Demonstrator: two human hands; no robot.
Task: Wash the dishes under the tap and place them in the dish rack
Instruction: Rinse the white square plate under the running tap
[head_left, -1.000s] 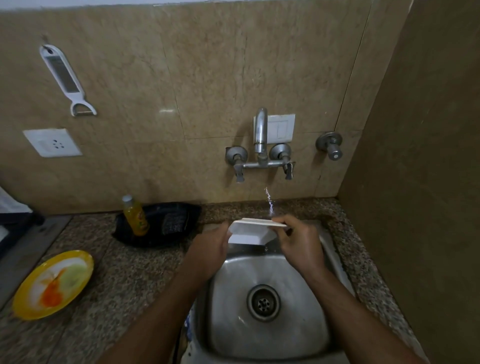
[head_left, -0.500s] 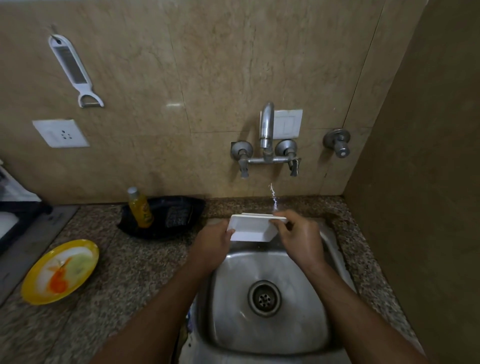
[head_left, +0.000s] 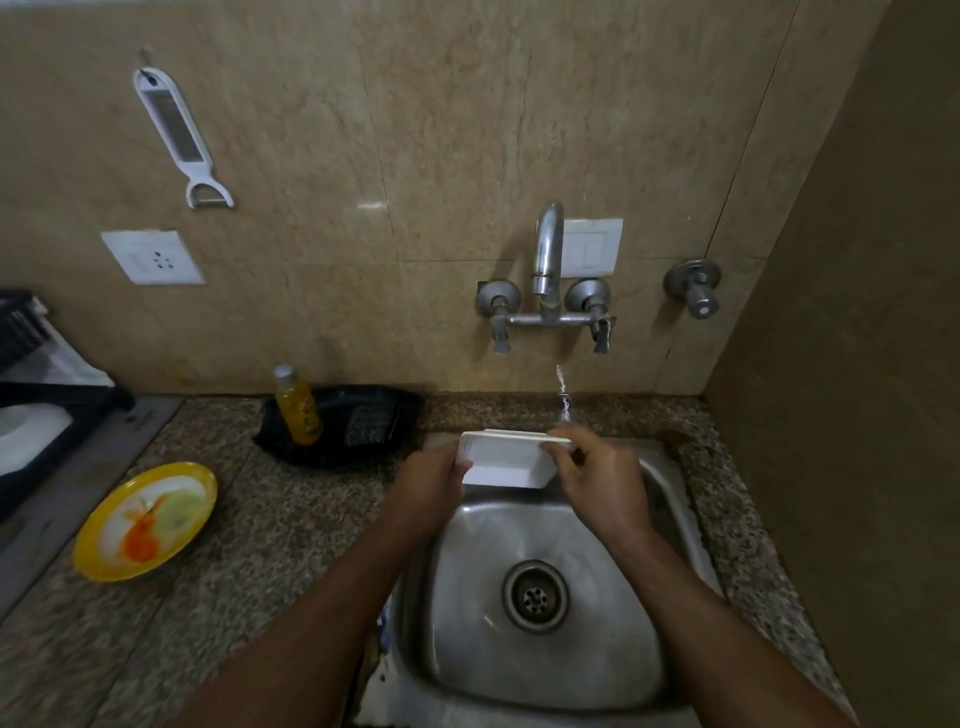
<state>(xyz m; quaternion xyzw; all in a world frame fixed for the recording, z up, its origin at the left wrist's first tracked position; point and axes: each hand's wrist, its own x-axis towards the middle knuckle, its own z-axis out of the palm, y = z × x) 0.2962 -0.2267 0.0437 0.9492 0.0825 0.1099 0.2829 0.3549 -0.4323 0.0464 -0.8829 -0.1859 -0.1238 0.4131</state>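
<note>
The white dish (head_left: 506, 460), gripped at each end by my left hand (head_left: 431, 486) and right hand (head_left: 602, 480) over the sink (head_left: 675, 499), I'd tilt so the thin stream (head_left: 563, 397) rinses every face.

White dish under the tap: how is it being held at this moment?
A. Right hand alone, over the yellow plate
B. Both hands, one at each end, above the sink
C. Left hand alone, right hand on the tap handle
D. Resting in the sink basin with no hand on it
B. The left hand grips one end of the white dish and the right hand the other, above the sink, with the thin water stream falling at its right end.
</note>
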